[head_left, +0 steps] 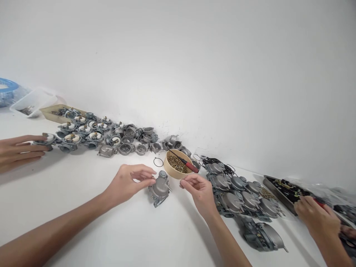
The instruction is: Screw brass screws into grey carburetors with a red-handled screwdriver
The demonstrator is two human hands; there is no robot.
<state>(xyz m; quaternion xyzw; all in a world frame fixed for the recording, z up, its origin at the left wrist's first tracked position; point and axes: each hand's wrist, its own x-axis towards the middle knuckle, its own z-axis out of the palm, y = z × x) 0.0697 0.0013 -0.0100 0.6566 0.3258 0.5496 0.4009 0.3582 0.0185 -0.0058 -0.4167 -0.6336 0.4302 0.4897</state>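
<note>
A grey metal carburetor (160, 187) stands on the white table between my two hands. My left hand (130, 182) is at its left side, thumb and fingertips nearly together around a tiny brass-coloured bit, too small to name. To the right of the carburetor, my right hand (198, 193) hovers apart from it in a pinch. What sits between those fingertips, if anything, is hidden. Just behind is a round tub (169, 170) full of small brass-coloured screws (175, 163). A screwdriver (190, 165) with a red handle lies across the tub. Beside the tub rests a thin black ring gasket (158, 162).
Open carburetor bodies (72, 138) and loose bowls (125, 148) line the left back. Several closed carburetors (232, 202) stand at right, near black gaskets (215, 161) and a dark tray (280, 194). Other people's hands appear at far left (20, 152) and far right (317, 217).
</note>
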